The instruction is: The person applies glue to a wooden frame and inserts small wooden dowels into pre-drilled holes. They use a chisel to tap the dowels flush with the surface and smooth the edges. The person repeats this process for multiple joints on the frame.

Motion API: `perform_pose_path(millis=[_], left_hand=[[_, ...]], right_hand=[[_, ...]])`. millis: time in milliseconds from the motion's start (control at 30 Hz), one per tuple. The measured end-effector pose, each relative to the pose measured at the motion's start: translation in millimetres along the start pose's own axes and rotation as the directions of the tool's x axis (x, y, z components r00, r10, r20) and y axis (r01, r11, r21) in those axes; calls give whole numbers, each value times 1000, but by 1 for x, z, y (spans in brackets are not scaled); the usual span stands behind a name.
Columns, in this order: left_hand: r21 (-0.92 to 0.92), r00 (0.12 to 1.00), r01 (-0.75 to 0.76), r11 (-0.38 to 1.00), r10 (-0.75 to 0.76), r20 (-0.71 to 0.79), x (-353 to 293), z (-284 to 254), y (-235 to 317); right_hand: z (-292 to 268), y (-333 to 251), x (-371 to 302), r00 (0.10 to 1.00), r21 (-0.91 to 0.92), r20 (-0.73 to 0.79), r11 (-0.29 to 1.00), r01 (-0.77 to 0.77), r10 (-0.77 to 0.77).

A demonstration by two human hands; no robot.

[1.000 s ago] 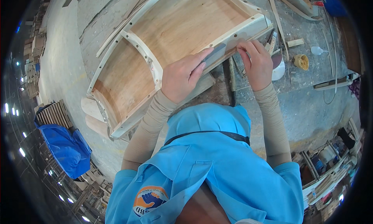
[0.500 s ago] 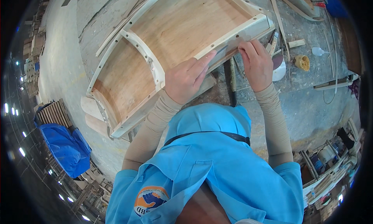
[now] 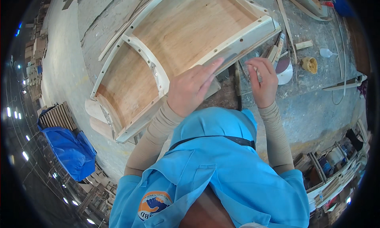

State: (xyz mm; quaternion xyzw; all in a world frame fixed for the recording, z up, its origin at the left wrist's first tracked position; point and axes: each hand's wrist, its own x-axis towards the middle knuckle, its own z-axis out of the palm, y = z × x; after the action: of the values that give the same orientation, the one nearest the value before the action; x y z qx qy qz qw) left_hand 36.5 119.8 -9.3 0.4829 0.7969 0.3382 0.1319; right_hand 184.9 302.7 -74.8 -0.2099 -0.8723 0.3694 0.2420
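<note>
Dusty workbench (image 3: pixel 316 109) — left hand (image 3: pixel 190 89) on wooden frame (image 3: pixel 178 42)

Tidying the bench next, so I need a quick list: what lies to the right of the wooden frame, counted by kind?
Wood block: 1
White plastic scoop: 1
Yellow cup: 1
Round sanding disc: 1
Total: 4

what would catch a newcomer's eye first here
The big curved wooden frame with pale rails fills the upper middle of the bench. The left hand lies flat on its near rail, the right hand hovers beside it. A blue tarp sits low on the left.
</note>
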Motion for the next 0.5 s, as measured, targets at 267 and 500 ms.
perform_pose_path(millis=[267, 500], left_hand=[[-13, 988, 69, 998, -67, 139, 2, 21, 12], [100, 997, 23, 995, -30, 76, 12, 21, 12]], right_hand=[[-15, 37, 42, 978, -193, -197, 980, 36, -74], [-2, 61, 93, 950, -95, -281, 989, 114, -137]])
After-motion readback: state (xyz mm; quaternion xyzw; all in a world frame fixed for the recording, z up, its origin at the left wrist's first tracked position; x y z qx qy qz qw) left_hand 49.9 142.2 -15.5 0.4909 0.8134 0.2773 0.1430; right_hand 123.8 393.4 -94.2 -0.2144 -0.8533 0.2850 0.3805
